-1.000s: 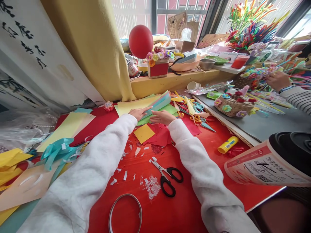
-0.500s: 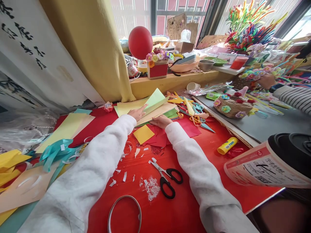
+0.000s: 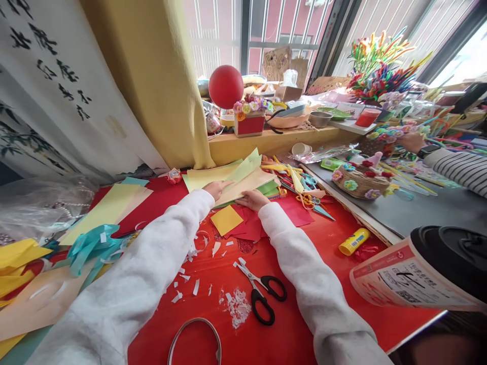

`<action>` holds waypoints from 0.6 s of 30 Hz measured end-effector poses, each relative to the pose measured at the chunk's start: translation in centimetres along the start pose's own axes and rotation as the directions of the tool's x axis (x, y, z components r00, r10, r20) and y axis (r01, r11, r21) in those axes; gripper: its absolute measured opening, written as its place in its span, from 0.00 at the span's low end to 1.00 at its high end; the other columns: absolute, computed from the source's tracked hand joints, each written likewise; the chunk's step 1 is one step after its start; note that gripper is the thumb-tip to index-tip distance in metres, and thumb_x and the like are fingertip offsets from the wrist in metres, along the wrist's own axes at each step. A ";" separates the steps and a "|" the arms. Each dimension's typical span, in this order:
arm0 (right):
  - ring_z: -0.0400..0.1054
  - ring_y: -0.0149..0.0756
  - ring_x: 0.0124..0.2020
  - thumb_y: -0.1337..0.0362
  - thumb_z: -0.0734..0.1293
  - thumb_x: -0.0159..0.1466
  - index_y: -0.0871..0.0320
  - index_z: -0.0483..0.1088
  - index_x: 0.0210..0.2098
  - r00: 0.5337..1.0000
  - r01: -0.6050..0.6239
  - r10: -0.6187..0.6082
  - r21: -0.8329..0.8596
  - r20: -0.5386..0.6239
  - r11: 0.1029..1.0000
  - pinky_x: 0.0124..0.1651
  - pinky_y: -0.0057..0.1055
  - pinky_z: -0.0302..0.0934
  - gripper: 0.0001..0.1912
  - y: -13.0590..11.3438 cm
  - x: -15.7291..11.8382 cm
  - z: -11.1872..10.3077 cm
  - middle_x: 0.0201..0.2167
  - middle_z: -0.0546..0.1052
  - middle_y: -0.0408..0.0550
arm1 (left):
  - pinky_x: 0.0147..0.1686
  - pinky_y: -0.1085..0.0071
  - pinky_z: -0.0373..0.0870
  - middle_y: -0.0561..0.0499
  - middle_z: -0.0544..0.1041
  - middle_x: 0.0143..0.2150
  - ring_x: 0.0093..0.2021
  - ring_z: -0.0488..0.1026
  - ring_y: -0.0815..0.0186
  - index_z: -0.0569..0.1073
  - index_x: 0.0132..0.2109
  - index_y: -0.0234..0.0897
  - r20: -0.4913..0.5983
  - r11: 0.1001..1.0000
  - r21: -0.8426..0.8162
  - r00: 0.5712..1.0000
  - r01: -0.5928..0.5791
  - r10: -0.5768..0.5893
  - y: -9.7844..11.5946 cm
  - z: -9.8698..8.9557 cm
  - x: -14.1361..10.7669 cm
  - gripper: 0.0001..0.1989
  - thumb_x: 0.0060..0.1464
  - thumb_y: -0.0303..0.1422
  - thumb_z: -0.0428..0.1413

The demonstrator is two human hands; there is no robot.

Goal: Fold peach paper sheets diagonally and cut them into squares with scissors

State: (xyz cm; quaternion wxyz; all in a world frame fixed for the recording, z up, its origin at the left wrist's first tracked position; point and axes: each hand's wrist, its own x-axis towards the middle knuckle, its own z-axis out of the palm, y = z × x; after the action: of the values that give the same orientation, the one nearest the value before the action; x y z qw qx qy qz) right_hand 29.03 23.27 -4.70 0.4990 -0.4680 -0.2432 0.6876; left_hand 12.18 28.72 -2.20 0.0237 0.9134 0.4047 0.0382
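Observation:
My left hand [image 3: 216, 189] pinches the lower edge of a pale green paper sheet [image 3: 249, 165] that stands partly lifted from a stack of coloured paper. My right hand [image 3: 254, 199] grips the near edge of that stack, where a peach paper sheet [image 3: 247, 183] lies on top; its fingertips are partly hidden. Green paper [image 3: 269, 187] shows beneath on the right. In front of my hands lies a yellow square of paper [image 3: 227, 220], partly over red paper [image 3: 249, 224]. Black-handled scissors [image 3: 261, 290] lie partly spread between my forearms.
White paper scraps [image 3: 239, 308] and a roll of tape [image 3: 195, 342] lie on the red table. A glue stick [image 3: 354, 241] and a lidded cup [image 3: 414, 274] stand at right. Teal ribbon [image 3: 93, 243] lies left. Another person's hand [image 3: 410, 143] touches flowers at far right.
The pale green sheet has dropped slightly and leans lower over the stack. My left hand has shifted a little left and down with it. The camera has tilted up slightly.

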 end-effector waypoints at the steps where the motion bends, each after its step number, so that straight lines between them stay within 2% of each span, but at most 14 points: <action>1: 0.67 0.37 0.43 0.60 0.61 0.63 0.61 0.63 0.49 1.000 0.016 -0.016 -0.013 -0.010 1.000 0.43 0.40 0.65 0.16 0.1 0.0 0.2 0.47 0.68 0.51 | 0.48 0.75 0.64 0.53 0.71 0.53 0.50 0.69 0.67 0.55 0.62 0.48 -0.014 1.000 -0.002 1.000 0.006 -0.006 -0.2 -0.2 0.0 0.31 0.51 0.22 0.44; 5: 0.67 0.37 0.44 0.60 0.61 0.63 0.61 0.63 0.49 0.992 0.113 -0.116 -0.069 -0.043 0.991 0.44 0.40 0.64 0.17 0.0 -0.3 0.9 0.47 0.68 0.51 | 0.47 0.74 0.65 0.52 0.72 0.51 0.51 0.68 0.67 0.51 0.63 0.48 -0.082 0.999 -0.002 0.995 0.049 -0.049 -1.1 -1.8 0.2 0.31 0.54 0.24 0.43; 8: 0.67 0.36 0.43 0.61 0.61 0.63 0.61 0.63 0.49 0.977 0.197 -0.205 -0.119 -0.058 0.973 0.43 0.39 0.65 0.16 -1.0 -1.0 1.4 0.47 0.69 0.51 | 0.47 0.73 0.66 0.51 0.72 0.51 0.51 0.69 0.66 0.47 0.64 0.48 -0.121 0.997 0.007 0.990 0.072 -0.071 -1.7 -3.4 0.1 0.32 0.54 0.24 0.42; 10: 0.69 0.34 0.39 0.62 0.62 0.63 0.62 0.64 0.47 0.962 0.247 -0.261 -0.157 -0.076 0.956 0.40 0.36 0.66 0.14 -2.3 -1.8 1.6 0.42 0.71 0.50 | 0.45 0.73 0.66 0.51 0.72 0.52 0.50 0.70 0.66 0.46 0.64 0.49 -0.137 0.996 0.020 0.987 0.088 -0.085 -2.0 -4.3 -0.2 0.33 0.54 0.23 0.42; 12: 0.70 0.33 0.31 0.67 0.62 0.61 0.63 0.66 0.41 0.939 0.302 -0.326 -0.199 -0.105 0.932 0.34 0.34 0.68 0.08 -4.1 -3.1 1.8 0.33 0.74 0.47 | 0.44 0.72 0.67 0.51 0.71 0.51 0.48 0.70 0.64 0.45 0.64 0.50 -0.139 0.993 0.035 0.985 0.110 -0.104 -2.2 -5.1 -0.5 0.34 0.52 0.21 0.42; 15: 0.70 0.35 0.23 0.74 0.59 0.55 0.60 0.65 0.30 0.878 0.404 -0.453 -0.266 -0.156 0.875 0.28 0.33 0.69 0.06 -7.4 -6.1 1.5 0.20 0.72 0.43 | 0.45 0.71 0.67 0.52 0.71 0.52 0.48 0.71 0.64 0.45 0.64 0.52 -0.118 0.990 0.064 0.986 0.127 -0.119 -2.1 -5.6 -1.0 0.37 0.50 0.19 0.43; 18: 0.71 0.36 0.23 0.74 0.56 0.53 0.58 0.62 0.26 0.762 0.519 -0.608 -0.350 -0.222 0.780 0.28 0.33 0.69 0.07 -10.6 -10.8 0.5 0.18 0.72 0.45 | 0.46 0.69 0.67 0.52 0.67 0.56 0.49 0.70 0.62 0.47 0.63 0.54 -0.074 0.990 0.090 0.992 0.108 -0.101 -1.4 -5.2 -1.3 0.38 0.49 0.16 0.42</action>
State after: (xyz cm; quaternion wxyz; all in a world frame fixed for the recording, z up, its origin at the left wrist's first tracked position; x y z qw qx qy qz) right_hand 34.13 17.58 8.37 0.6487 -0.5411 -0.3790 0.3779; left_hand 9.85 28.72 2.82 -0.0315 0.8892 0.4538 0.0496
